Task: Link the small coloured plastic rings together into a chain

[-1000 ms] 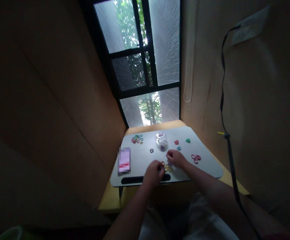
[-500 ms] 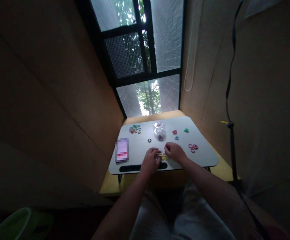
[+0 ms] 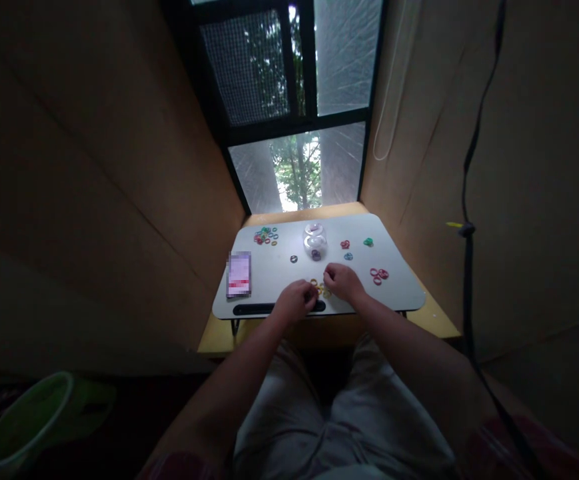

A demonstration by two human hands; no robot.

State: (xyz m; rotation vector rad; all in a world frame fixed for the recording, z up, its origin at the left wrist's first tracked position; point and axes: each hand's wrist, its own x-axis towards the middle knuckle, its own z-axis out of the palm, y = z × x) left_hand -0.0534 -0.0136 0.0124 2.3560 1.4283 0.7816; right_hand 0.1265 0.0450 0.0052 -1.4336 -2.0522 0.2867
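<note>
Taking the white bench as a clock face with 12 at the window, the yellow rings lie near 6 o'clock, between the two hands. The left hand is at their 9 o'clock side, fingers bent down and close to them; whether the fingertips are pinched on a ring I cannot tell. The right hand is curled just beside them, toward their 1 o'clock; whether its fingertips meet or hold anything is also unclear.

A clear container stands near 12, with purple rings at its near edge and a dark ring toward its 8 o'clock. Red rings, blue rings and green rings sit around 1 to 2 o'clock, pink rings at 3. A mixed pile lies at 10, a blurred-out phone at 9, and a black slot runs along the near edge from 7 to 6.
</note>
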